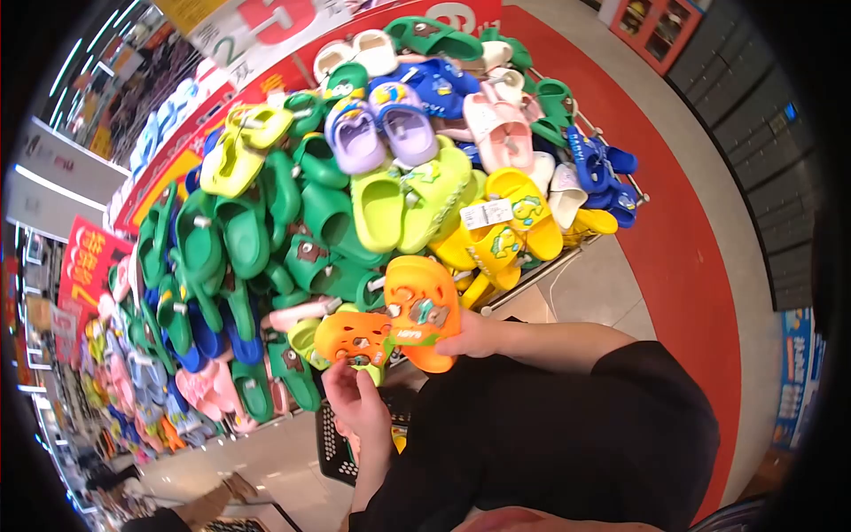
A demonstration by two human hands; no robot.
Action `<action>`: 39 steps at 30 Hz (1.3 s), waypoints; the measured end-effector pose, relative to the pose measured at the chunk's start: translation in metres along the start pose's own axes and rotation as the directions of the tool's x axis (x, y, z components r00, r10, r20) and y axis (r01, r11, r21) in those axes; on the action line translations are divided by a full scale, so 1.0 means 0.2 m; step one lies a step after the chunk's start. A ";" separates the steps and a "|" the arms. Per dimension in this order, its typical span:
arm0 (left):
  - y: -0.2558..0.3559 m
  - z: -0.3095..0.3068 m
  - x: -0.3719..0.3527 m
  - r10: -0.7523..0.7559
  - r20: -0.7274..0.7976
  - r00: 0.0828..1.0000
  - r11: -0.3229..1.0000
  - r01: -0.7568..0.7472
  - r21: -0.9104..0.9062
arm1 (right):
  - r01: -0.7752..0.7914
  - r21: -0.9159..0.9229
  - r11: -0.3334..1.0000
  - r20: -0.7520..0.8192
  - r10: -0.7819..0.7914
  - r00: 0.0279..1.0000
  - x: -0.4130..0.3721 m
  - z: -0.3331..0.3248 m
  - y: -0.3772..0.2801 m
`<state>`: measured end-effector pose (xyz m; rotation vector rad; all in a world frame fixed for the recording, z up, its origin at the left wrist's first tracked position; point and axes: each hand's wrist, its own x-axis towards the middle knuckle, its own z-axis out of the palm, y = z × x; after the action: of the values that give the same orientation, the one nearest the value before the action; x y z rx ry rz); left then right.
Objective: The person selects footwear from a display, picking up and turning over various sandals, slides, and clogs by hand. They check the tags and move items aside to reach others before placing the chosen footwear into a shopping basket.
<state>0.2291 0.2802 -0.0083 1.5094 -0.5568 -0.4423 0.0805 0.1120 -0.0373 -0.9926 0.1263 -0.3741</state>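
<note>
In the head view, my right hand (476, 336) grips an orange clog (424, 301) by its side, with holes, decorations and "BABY" lettering on it. A matching orange clog (353, 337) hangs right beside it, to the left. My left hand (356, 401) is just below that second clog, its fingertips at the lower edge and slightly apart. Whether those fingertips touch the clog is hard to tell. Behind the pair lie yellow clogs (501, 244) with a white tag and lime-green clogs (378, 210).
A sloping display heaped with green slippers (244, 235), purple clogs (408, 133) and other colours fills the middle. A black basket (335, 450) sits below my left forearm. Red price signs (89, 262) stand at the left. A red floor strip (700, 293) curves along the right, beside grey lockers (753, 133).
</note>
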 end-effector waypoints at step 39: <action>0.01 1.37 0.98 0.398 0.643 0.655 0.430 -0.752 0.500 | -0.744 -0.658 0.119 -0.693 -0.483 0.535 0.36 -1.00 -0.80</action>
<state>0.2224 -0.0566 0.0012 1.8268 -1.7697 0.0740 0.0533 -0.1519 -0.0081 -2.1104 1.7152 -0.5364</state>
